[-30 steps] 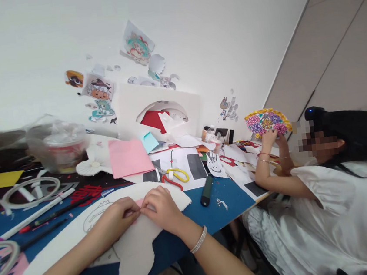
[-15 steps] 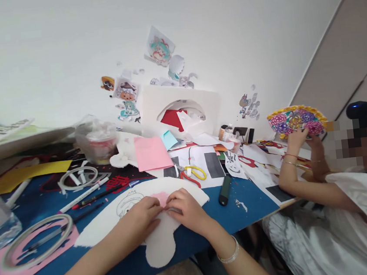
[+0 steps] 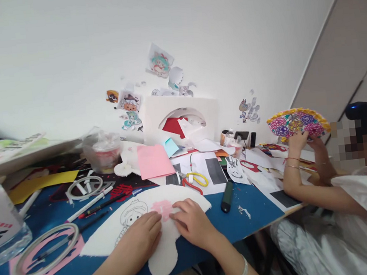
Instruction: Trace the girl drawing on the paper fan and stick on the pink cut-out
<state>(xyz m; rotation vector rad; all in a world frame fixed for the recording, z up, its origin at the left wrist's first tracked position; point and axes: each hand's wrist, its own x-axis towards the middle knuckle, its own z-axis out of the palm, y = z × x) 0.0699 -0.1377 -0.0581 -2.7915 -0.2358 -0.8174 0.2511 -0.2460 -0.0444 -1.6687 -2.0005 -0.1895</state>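
Note:
A white fan-shaped sheet (image 3: 176, 192) with a rounded handle lies flat on the blue table. On its left part is a line-drawn crowned character (image 3: 133, 211), partly covered by my left arm. A pink paper cutout (image 3: 161, 209) rests at the middle of the fan. My left hand (image 3: 145, 232) lies flat on the fan, fingertips by the cutout's lower left. My right hand (image 3: 192, 222) rests on the other side, fingers loosely bent and thumb apart, its fingertips at the cutout's right edge. Neither hand visibly grips anything.
Scissors (image 3: 196, 180) lie behind the fan, and a dark green utility knife (image 3: 227, 197) is to the right. Pens, hoops (image 3: 46, 251) and a clear bottle (image 3: 2, 222) stand left. At right, another person holds a colourful fan (image 3: 296, 123).
My hands have drawn apart from their pinch over the pink cutout, which now shows more fully. The view has tilted up slightly. The other person still holds the fan.

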